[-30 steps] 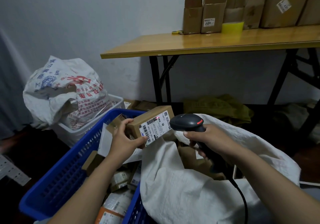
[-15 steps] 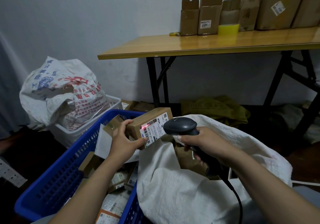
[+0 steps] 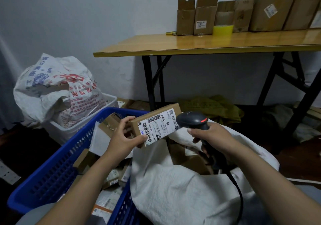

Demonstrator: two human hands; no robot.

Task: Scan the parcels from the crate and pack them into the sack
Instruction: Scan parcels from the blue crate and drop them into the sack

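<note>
My left grip (image 3: 124, 138) is clamped on the short end of a small parcel (image 3: 156, 125), held label-up over the blue crate (image 3: 57, 169). Its long axis runs from that hand up and right toward the scanner (image 3: 192, 120), which my right grip (image 3: 211, 136) holds closed by the handle, its head just beside the label. The sack (image 3: 182, 190) gapes open right below, so the left hand is nearer the drop

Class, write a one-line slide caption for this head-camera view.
Left hand holds a labelled parcel to the scanner in the right hand, above the sack.
</note>
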